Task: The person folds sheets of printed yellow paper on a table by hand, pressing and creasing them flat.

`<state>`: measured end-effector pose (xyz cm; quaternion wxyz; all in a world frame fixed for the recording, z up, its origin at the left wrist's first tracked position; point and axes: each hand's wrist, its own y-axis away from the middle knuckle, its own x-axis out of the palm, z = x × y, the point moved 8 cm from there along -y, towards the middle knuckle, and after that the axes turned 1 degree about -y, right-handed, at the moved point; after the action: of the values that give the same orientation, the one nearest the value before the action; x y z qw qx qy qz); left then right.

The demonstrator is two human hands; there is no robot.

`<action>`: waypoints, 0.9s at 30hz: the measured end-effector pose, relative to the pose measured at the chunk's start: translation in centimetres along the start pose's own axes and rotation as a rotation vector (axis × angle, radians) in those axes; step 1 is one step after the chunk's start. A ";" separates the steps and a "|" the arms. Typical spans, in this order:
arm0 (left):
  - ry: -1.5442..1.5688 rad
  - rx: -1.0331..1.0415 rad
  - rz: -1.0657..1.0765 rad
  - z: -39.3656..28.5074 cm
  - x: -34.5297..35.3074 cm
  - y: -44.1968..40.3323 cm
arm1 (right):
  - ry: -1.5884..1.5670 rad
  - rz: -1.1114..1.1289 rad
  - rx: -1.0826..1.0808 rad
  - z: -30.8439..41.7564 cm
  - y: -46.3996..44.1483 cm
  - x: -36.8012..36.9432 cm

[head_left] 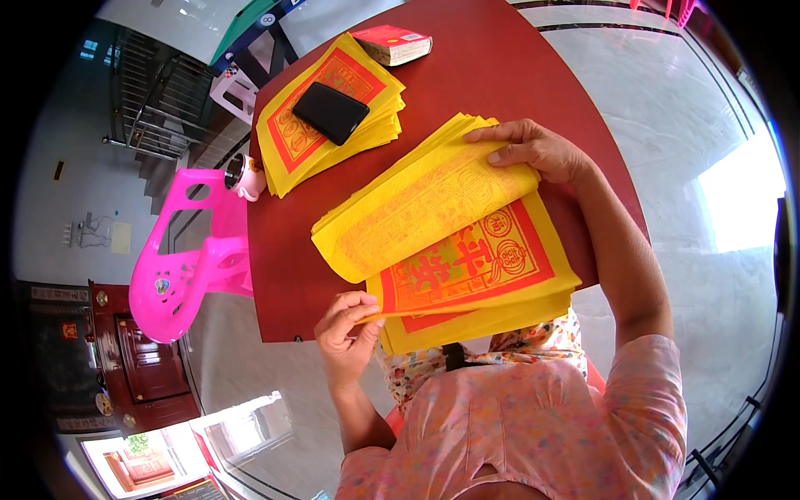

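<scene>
Yellow sheets with red and orange print (475, 262) lie in a pile at the table's near edge. Their upper part is folded back, showing the plain yellow reverse (425, 200). My right hand (529, 150) grips the far right corner of the folded-back sheets, thumb on top. At the pile's near left corner my left hand (348, 325) pinches the edge of a printed sheet, slightly lifted from those below. A second pile of printed yellow sheets (283, 142) lies farther left, with a black phone (331, 112) on top.
On the red table (500, 67), a thick red book (393, 44) lies at the far side. A pink and white mug (245, 177) stands at the left edge. Beside the table is a pink plastic chair (187, 258), with a white stool (235, 93) farther back.
</scene>
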<state>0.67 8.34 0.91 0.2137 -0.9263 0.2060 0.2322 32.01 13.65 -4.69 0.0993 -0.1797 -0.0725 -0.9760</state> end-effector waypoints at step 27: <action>0.144 -0.277 -0.484 1.6 -1.8 -2.6 | 0.051 -0.004 0.005 0.1 0.3 -0.2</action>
<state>-0.07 11.78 1.31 0.1190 -0.9830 -0.0401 0.1339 32.24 13.41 -4.65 0.0996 -0.1546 -0.0726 -0.9803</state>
